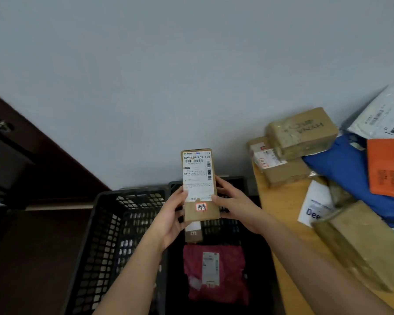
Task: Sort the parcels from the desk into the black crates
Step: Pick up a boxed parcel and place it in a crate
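Observation:
A slim brown cardboard parcel (pixel 199 183) with a white shipping label stands upright in front of me, above the crates. My left hand (pixel 173 214) grips its lower left edge and my right hand (pixel 234 205) grips its lower right edge. Two black lattice crates sit on the floor below: the left crate (pixel 114 235) and the right crate (pixel 255 201). In the right crate lie a magenta bag parcel (pixel 216 276) and a small brown box (pixel 193 233). The wooden desk (pixel 284 208) stands at the right.
On the desk lie several parcels: two taped brown boxes (pixel 303 133) (pixel 280 167), a blue bag (pixel 348 171), an orange parcel (pixel 387 169), a white mailer (pixel 382 117), a white envelope (pixel 316 203) and a near brown box (pixel 362 244). A dark wooden cabinet (pixel 21 160) stands left.

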`<state>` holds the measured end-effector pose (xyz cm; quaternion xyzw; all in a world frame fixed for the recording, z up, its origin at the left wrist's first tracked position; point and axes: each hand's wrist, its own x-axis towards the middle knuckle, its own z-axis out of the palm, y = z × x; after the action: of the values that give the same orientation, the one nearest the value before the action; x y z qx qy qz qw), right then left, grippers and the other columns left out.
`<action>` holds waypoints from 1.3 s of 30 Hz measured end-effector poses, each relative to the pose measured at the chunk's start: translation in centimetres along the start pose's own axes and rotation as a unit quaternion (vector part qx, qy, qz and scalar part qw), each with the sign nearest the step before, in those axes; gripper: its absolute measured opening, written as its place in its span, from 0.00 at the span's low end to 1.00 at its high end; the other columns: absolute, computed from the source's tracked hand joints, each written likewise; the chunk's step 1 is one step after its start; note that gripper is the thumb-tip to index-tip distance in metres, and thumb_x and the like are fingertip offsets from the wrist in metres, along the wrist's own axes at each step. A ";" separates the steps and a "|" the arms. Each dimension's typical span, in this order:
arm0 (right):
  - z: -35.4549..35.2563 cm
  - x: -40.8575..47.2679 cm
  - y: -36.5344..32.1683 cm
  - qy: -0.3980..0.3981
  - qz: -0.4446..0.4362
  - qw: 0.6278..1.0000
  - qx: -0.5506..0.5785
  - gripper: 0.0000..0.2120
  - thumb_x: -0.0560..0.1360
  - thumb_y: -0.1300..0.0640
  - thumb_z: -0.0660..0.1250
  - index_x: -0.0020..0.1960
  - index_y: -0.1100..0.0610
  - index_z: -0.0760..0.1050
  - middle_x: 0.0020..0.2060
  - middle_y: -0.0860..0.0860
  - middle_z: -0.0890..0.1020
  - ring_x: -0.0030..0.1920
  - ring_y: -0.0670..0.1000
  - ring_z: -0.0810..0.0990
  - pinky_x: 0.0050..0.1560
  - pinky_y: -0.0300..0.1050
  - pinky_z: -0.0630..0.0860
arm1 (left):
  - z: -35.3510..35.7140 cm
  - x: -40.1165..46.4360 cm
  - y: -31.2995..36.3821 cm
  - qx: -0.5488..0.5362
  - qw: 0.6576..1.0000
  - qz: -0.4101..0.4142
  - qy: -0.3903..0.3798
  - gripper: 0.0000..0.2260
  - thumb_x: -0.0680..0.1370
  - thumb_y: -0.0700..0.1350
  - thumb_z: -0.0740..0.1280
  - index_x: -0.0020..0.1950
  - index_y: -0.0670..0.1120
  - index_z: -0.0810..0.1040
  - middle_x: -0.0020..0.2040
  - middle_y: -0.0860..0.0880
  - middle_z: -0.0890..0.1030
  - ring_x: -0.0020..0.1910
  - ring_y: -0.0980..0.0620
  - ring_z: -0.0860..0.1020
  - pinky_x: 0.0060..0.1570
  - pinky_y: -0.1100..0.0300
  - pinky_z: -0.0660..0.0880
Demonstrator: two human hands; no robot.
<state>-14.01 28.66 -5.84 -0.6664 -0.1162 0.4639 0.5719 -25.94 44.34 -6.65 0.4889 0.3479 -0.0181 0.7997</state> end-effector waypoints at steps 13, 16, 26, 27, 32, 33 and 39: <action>28.5 11.0 10.6 0.045 0.127 0.991 -0.007 0.27 0.82 0.53 0.62 0.76 0.36 0.56 0.53 0.43 0.76 0.50 0.45 0.78 0.53 0.50 0.80 | -29.3 0.0 -4.9 0.010 0.982 -0.160 0.096 0.16 0.78 0.45 0.68 0.66 0.50 0.77 0.57 0.50 0.83 0.57 0.53 0.78 0.53 0.56 0.74; 29.5 13.5 13.9 0.064 0.154 0.986 -0.025 0.29 0.81 0.53 0.63 0.77 0.38 0.56 0.60 0.49 0.76 0.54 0.49 0.79 0.54 0.53 0.82 | -31.3 1.7 -7.9 -0.016 0.980 -0.166 0.111 0.14 0.79 0.43 0.68 0.64 0.47 0.78 0.54 0.51 0.84 0.56 0.55 0.79 0.48 0.61 0.73; 30.9 25.4 27.7 0.071 0.165 0.981 -0.077 0.30 0.80 0.67 0.62 0.74 0.40 0.64 0.71 0.50 0.70 0.69 0.49 0.70 0.66 0.53 0.75 | -37.7 11.2 -20.3 -0.132 0.954 -0.203 0.177 0.18 0.80 0.42 0.66 0.70 0.53 0.73 0.64 0.48 0.79 0.66 0.50 0.73 0.73 0.49 0.62; 31.2 26.5 28.9 0.070 0.160 0.981 -0.081 0.30 0.80 0.67 0.62 0.74 0.40 0.64 0.71 0.49 0.70 0.69 0.49 0.70 0.67 0.53 0.74 | -38.3 12.4 -21.2 -0.154 0.949 -0.194 0.192 0.18 0.81 0.40 0.65 0.70 0.51 0.73 0.63 0.48 0.80 0.64 0.50 0.75 0.72 0.51 0.65; 32.4 31.6 32.7 0.063 0.139 0.985 -0.086 0.30 0.79 0.68 0.62 0.75 0.43 0.64 0.69 0.49 0.72 0.67 0.49 0.72 0.65 0.52 0.76 | -40.3 17.4 -24.5 -0.214 0.927 -0.134 0.276 0.19 0.81 0.38 0.64 0.72 0.49 0.72 0.64 0.47 0.79 0.63 0.50 0.77 0.65 0.58 0.72; 32.7 32.4 33.0 0.064 0.135 0.985 -0.083 0.30 0.79 0.69 0.63 0.75 0.44 0.65 0.68 0.50 0.73 0.67 0.49 0.72 0.65 0.52 0.76 | -40.8 18.1 -25.0 -0.218 0.921 -0.130 0.296 0.21 0.81 0.38 0.64 0.74 0.49 0.70 0.65 0.46 0.78 0.64 0.50 0.76 0.66 0.57 0.71; 34.4 34.8 34.0 0.020 0.146 0.985 -0.090 0.34 0.78 0.70 0.62 0.77 0.45 0.60 0.70 0.52 0.72 0.68 0.50 0.72 0.65 0.50 0.75 | -42.7 20.6 -25.6 -0.210 0.889 -0.130 0.385 0.22 0.79 0.33 0.65 0.72 0.47 0.70 0.57 0.46 0.80 0.48 0.53 0.80 0.38 0.65 0.78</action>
<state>-33.75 64.23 -49.43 -0.7338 -0.0477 0.5169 0.4382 -42.82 71.29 -50.11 0.2288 0.6847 0.1409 0.6775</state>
